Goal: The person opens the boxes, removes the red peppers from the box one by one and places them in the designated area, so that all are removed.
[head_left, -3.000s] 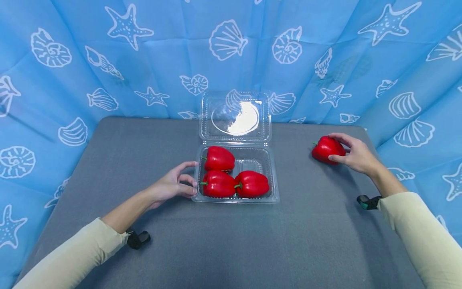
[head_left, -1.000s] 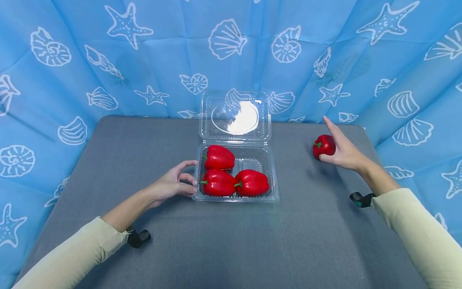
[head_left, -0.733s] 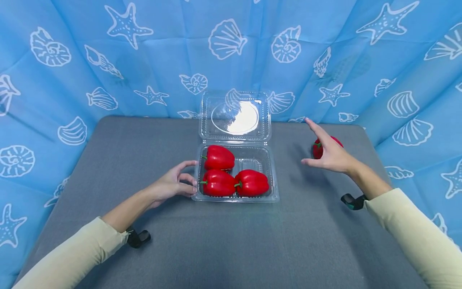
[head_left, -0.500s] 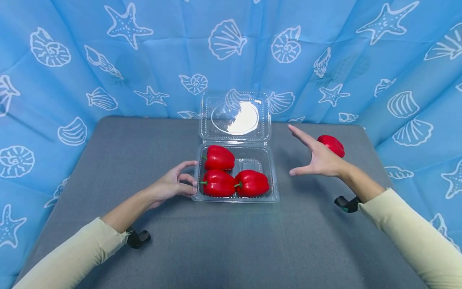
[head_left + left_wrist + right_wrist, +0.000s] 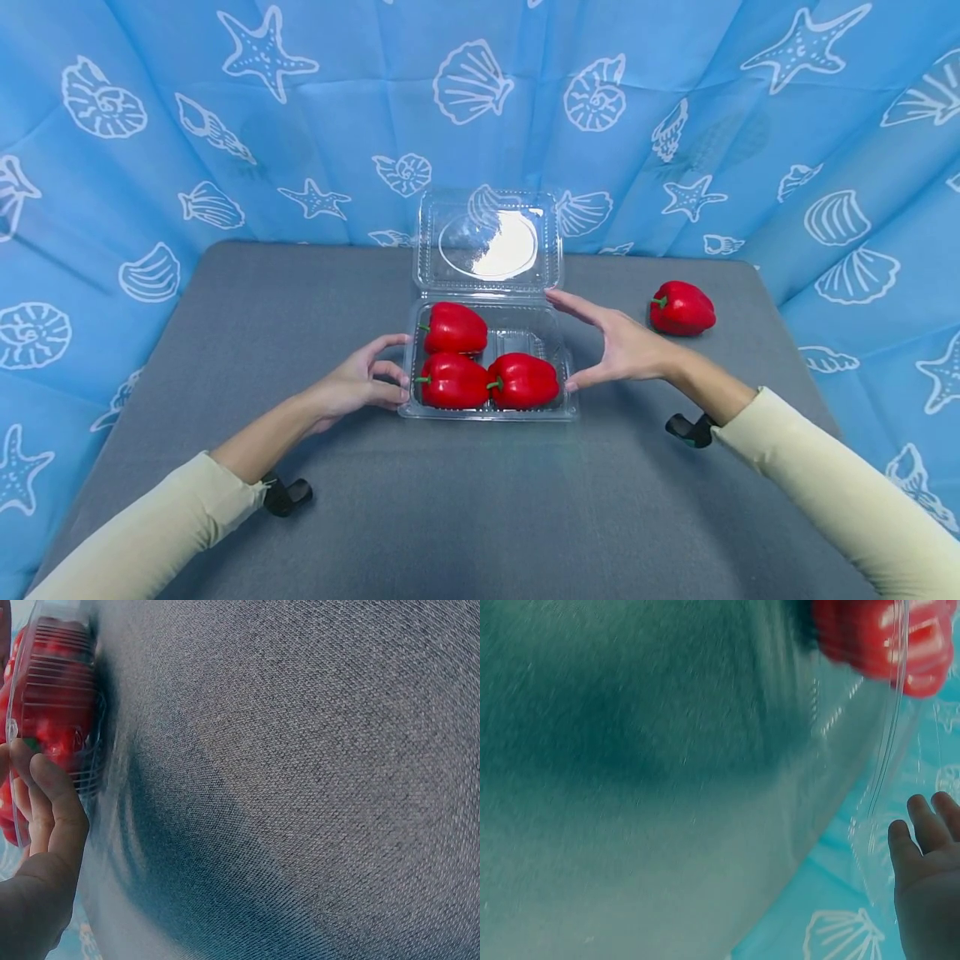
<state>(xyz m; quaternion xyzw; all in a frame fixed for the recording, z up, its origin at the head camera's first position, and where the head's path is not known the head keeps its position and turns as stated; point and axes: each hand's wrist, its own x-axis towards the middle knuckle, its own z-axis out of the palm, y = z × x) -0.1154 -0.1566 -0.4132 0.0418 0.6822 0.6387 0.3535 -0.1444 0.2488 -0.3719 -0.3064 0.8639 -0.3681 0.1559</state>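
Note:
A clear plastic clamshell container (image 5: 495, 414) stands with its lid raised at the table's middle. Three red bell peppers lie inside: one at back left (image 5: 456, 328), one at front left (image 5: 453, 381), one at front right (image 5: 523, 381). Its back right part holds no pepper. My left hand (image 5: 352, 387) touches the container's left rim with its fingertips; in the left wrist view the fingers (image 5: 56, 787) lie against that rim. My right hand (image 5: 630, 346), thumb and fingers spread, is at the right rim; contact there is unclear. A fourth bell pepper (image 5: 682, 308) lies beyond it on the table.
The container's clear lid (image 5: 487, 242) leans up at the back near the blue shell-patterned curtain (image 5: 337, 125). Grey cloth covers the table (image 5: 480, 508). A black wrist device (image 5: 287, 497) hangs under the left forearm, another (image 5: 688, 431) under the right.
My right hand has let go of the bell pepper at the right and moved left to the container's right rim. That pepper's stem now faces left. My left hand has stayed put.

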